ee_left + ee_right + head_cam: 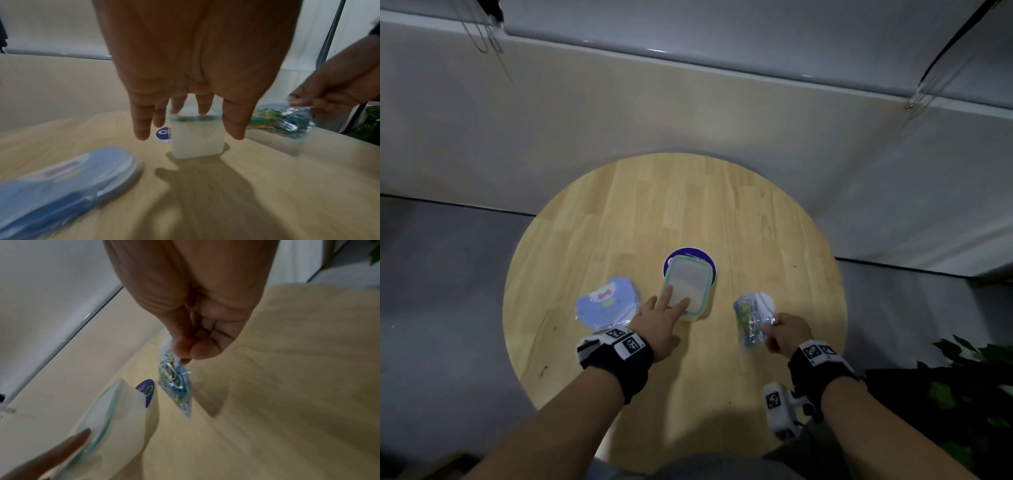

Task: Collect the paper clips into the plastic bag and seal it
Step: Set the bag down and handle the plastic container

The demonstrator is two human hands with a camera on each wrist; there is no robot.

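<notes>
A clear plastic bag [751, 317] holding several coloured paper clips hangs just above the round wooden table [774, 240] at the right. My right hand [786, 332] pinches the bag's near edge between thumb and fingers; the wrist view shows the bag [176, 386] dangling from that pinch. My left hand [662, 320] is open, fingers straight and spread, with two fingertips over the near end of a translucent lidded box [686, 289]. The left wrist view shows my fingers [141, 123] over that box [197, 138], with the bag [281, 121] to the right.
The box stands on a dark blue round sticker [691, 255] at the table's middle. A flat blue packet of plastic bags [606, 303] lies left of my left hand. A dark green plant [969, 394] stands at the right, off the table. A pale wall rises behind.
</notes>
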